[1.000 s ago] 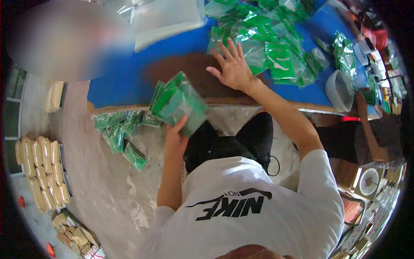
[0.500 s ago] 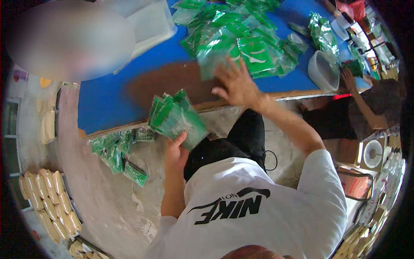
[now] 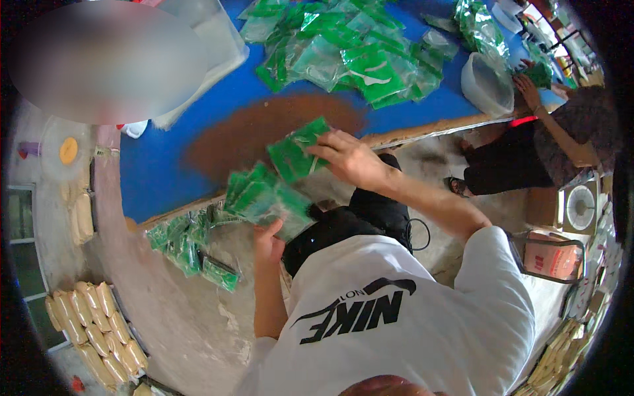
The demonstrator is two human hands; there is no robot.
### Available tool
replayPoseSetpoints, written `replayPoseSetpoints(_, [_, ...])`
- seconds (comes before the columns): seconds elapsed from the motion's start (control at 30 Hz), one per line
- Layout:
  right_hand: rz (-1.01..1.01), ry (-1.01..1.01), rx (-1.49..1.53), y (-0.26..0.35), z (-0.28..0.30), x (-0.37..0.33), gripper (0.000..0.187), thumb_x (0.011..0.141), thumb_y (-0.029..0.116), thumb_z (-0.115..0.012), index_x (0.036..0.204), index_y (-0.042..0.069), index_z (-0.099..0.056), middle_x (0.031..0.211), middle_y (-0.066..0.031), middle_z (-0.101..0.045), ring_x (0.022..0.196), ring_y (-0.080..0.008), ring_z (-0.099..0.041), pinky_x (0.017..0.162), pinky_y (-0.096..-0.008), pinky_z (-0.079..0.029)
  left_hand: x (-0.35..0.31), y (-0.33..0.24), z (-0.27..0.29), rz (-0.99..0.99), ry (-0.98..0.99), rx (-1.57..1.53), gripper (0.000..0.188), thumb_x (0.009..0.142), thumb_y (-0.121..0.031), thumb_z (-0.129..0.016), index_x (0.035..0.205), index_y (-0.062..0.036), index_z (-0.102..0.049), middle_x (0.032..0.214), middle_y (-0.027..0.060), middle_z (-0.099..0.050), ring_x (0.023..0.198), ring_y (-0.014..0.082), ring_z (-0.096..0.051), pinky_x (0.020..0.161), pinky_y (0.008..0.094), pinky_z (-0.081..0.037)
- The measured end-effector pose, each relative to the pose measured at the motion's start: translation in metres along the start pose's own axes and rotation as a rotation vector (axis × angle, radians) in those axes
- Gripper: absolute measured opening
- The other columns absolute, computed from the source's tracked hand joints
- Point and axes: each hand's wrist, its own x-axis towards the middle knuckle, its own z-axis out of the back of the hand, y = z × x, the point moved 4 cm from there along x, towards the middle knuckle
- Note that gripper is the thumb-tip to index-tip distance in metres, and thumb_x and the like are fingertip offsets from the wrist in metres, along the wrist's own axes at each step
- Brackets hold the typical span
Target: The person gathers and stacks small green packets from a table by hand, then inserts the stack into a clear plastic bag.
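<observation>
My left hand [image 3: 269, 243] is closed on a fanned stack of green packets [image 3: 254, 198] in clear plastic, held just off the table's front edge. Between the fingers and thumb of my right hand [image 3: 356, 158] is a single green packet [image 3: 295, 150], close above the stack and over the worn brown patch of the blue table [image 3: 158, 168]. A loose pile of similar green packets [image 3: 330, 53] covers the far middle of the table.
A translucent tub [image 3: 487, 86] stands at the table's right, beside a co-worker [image 3: 568, 142] handling green packets. Green bundles [image 3: 188, 241] are below the table's front edge. Tan packages [image 3: 99, 330] are stacked at lower left. A clear plastic bin [image 3: 221, 39] sits far left.
My right hand has come back from the pile toward the left hand and now holds one packet. The left hand has kept its stack in nearly the same place.
</observation>
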Motion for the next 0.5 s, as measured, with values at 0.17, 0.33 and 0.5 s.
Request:
replayPoseSetpoints(0.17, [-0.548, -0.290, 0.895, 0.025, 0.005, 0.009, 0.018, 0.095, 0.017, -0.060, 0.103, 0.001, -0.063, 0.083, -0.0174, -0.065, 0.076, -0.0213, -0.064, 0.071, -0.0335, -0.051, -0.001, -0.008, -0.033, -0.012, 0.101, -0.183, 0.059, 0.080, 0.005, -0.067, 0.135, -0.0037, -0.046, 0.130, 0.0093, -0.056, 0.122, 0.0272, -0.053, 0.104, 0.0469, -0.043])
replayPoseSetpoints(0.33, [-0.441, -0.309, 0.049, -0.037, 0.024, 0.063, 0.046, 0.094, 0.043, -0.057, 0.111, 0.001, -0.061, 0.111, -0.0254, -0.062, 0.104, -0.0375, -0.061, 0.091, -0.0467, -0.047, 0.010, -0.003, -0.056, 0.000, 0.059, -0.089, 0.057, 0.083, 0.001, -0.066, 0.136, -0.0041, -0.046, 0.130, 0.0084, -0.056, 0.120, 0.0265, -0.054, 0.106, 0.0464, -0.041])
replayPoseSetpoints(0.5, [-0.082, -0.077, -0.300, -0.054, -0.009, 0.050, 0.058, 0.095, 0.051, -0.051, 0.125, 0.002, -0.056, 0.129, -0.0256, -0.054, 0.124, -0.0436, -0.048, 0.107, -0.0502, -0.036, 0.001, -0.008, -0.038, 0.009, 0.025, -0.159, 0.054, 0.084, 0.000, -0.065, 0.134, -0.0016, -0.046, 0.129, 0.0091, -0.056, 0.120, 0.0267, -0.054, 0.105, 0.0460, -0.042])
